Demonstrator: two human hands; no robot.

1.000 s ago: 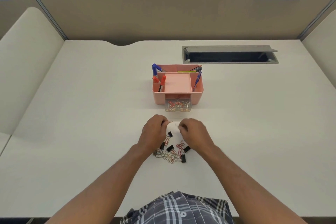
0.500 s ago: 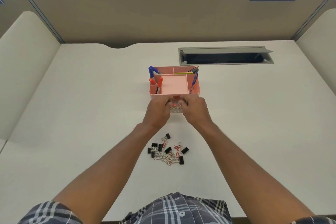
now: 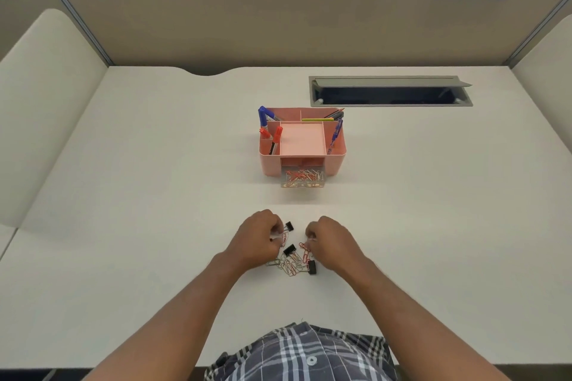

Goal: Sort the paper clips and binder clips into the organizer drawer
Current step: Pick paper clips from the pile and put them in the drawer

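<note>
Both hands, the left hand [image 3: 258, 237] and the right hand [image 3: 329, 240], pinch paper clips [image 3: 291, 266] from the tabletop [image 3: 154, 226] pile (binder clips [image 3: 312, 267] mixed in), so it is better to lift only one kind before going to the open drawer [image 3: 305, 179].

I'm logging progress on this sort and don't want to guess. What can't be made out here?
- Head view: what the left hand and right hand grip; curled fingers cover it.
- Clips under both hands in the pile: hidden, so no count.
- Any binder clips in the clear drawer: contents too small and tangled.
- Drawer's rear: inside the pink organizer.
</note>
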